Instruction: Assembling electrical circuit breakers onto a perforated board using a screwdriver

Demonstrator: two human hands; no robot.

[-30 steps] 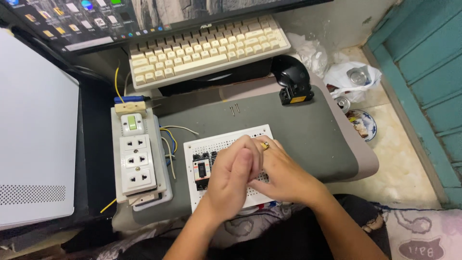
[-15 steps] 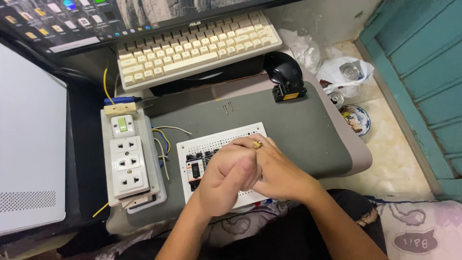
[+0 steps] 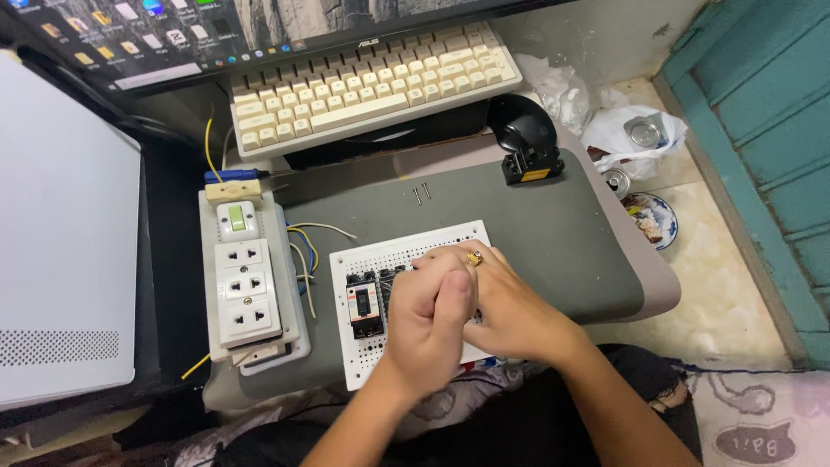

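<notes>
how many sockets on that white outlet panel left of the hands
3, stacked in a column on the white outlet panel: top socket, middle socket, bottom socket, below the green switch. None looks hidden.

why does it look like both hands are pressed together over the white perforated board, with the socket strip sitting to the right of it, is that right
Not quite: in the head view the socket strip sits to the left of the white perforated board. Both hands, left hand and right hand, are pressed together over it.
</notes>
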